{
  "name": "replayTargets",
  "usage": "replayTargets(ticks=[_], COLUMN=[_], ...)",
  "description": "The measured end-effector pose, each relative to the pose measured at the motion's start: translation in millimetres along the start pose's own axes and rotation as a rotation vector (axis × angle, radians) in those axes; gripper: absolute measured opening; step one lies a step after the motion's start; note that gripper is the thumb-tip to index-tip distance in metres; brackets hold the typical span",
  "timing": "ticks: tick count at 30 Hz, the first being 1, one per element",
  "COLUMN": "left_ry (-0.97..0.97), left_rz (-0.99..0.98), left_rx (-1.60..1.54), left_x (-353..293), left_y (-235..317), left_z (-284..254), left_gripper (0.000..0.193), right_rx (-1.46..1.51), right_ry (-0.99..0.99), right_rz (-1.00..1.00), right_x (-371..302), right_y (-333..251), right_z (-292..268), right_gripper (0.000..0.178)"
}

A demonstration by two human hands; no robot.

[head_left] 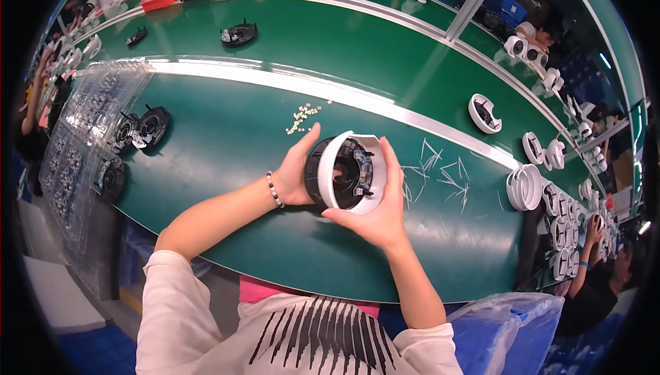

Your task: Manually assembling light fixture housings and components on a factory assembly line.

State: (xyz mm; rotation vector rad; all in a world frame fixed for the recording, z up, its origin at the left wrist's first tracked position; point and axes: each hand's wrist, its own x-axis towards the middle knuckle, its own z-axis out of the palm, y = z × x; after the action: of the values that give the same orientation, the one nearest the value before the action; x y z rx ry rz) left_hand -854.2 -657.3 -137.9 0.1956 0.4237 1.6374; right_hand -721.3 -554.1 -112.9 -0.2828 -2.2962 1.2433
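Over the middle of the green bench I hold a white round housing shell [372, 204] tilted on its side. A black round base [314, 174] is fitted at its left, and a small circuit board [364, 171] shows inside. My left hand [295, 174] grips the black base, its fingertips partly hidden behind it. My right hand [386, 215] wraps around the shell's right side, with the thumb along the lower rim. Beyond my left hand lies a scatter of small pale pieces [300, 119]. Thin white strips [450, 172] are strewn right of my right hand.
Black round bases [152, 127] and clear plastic trays [86, 120] of small parts sit at the left. Stacked white rings [524, 188] stand at the right edge. Behind a metal rail, a green conveyor [385, 59] carries partly built units [485, 114]. Other people work on both sides.
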Motion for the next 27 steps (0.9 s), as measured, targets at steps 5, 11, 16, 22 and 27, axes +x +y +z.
replayTargets(ticks=[5, 11, 16, 22, 27], left_ry=[0.057, 0.047, 0.114, 0.132, 0.052], left_rz=[0.065, 0.132, 0.134, 0.146, 0.155], left_rx=[0.033, -0.019, 0.002, 0.000, -0.041], left_x=[3.7, 6.1, 4.4, 5.4, 7.0], left_y=[-0.9, -5.8, -6.3, -5.6, -6.7], left_z=[-3.6, -5.8, -1.3, -6.9, -6.8], left_gripper=[0.049, 0.049, 0.049, 0.049, 0.052], right_rx=[0.050, -0.260, -0.288, -0.137, -0.275], right_ry=[0.056, 0.081, 0.061, 0.025, 0.028], right_rz=[0.036, -0.192, -0.256, -0.282, -0.313], right_x=[3.2, -2.0, -1.2, 6.0, 8.1], right_y=[-0.2, -11.8, -3.9, 7.6, 3.4], right_z=[1.5, 10.6, 10.3, 6.6, 15.7], right_gripper=[0.114, 0.109, 0.107, 0.100, 0.100])
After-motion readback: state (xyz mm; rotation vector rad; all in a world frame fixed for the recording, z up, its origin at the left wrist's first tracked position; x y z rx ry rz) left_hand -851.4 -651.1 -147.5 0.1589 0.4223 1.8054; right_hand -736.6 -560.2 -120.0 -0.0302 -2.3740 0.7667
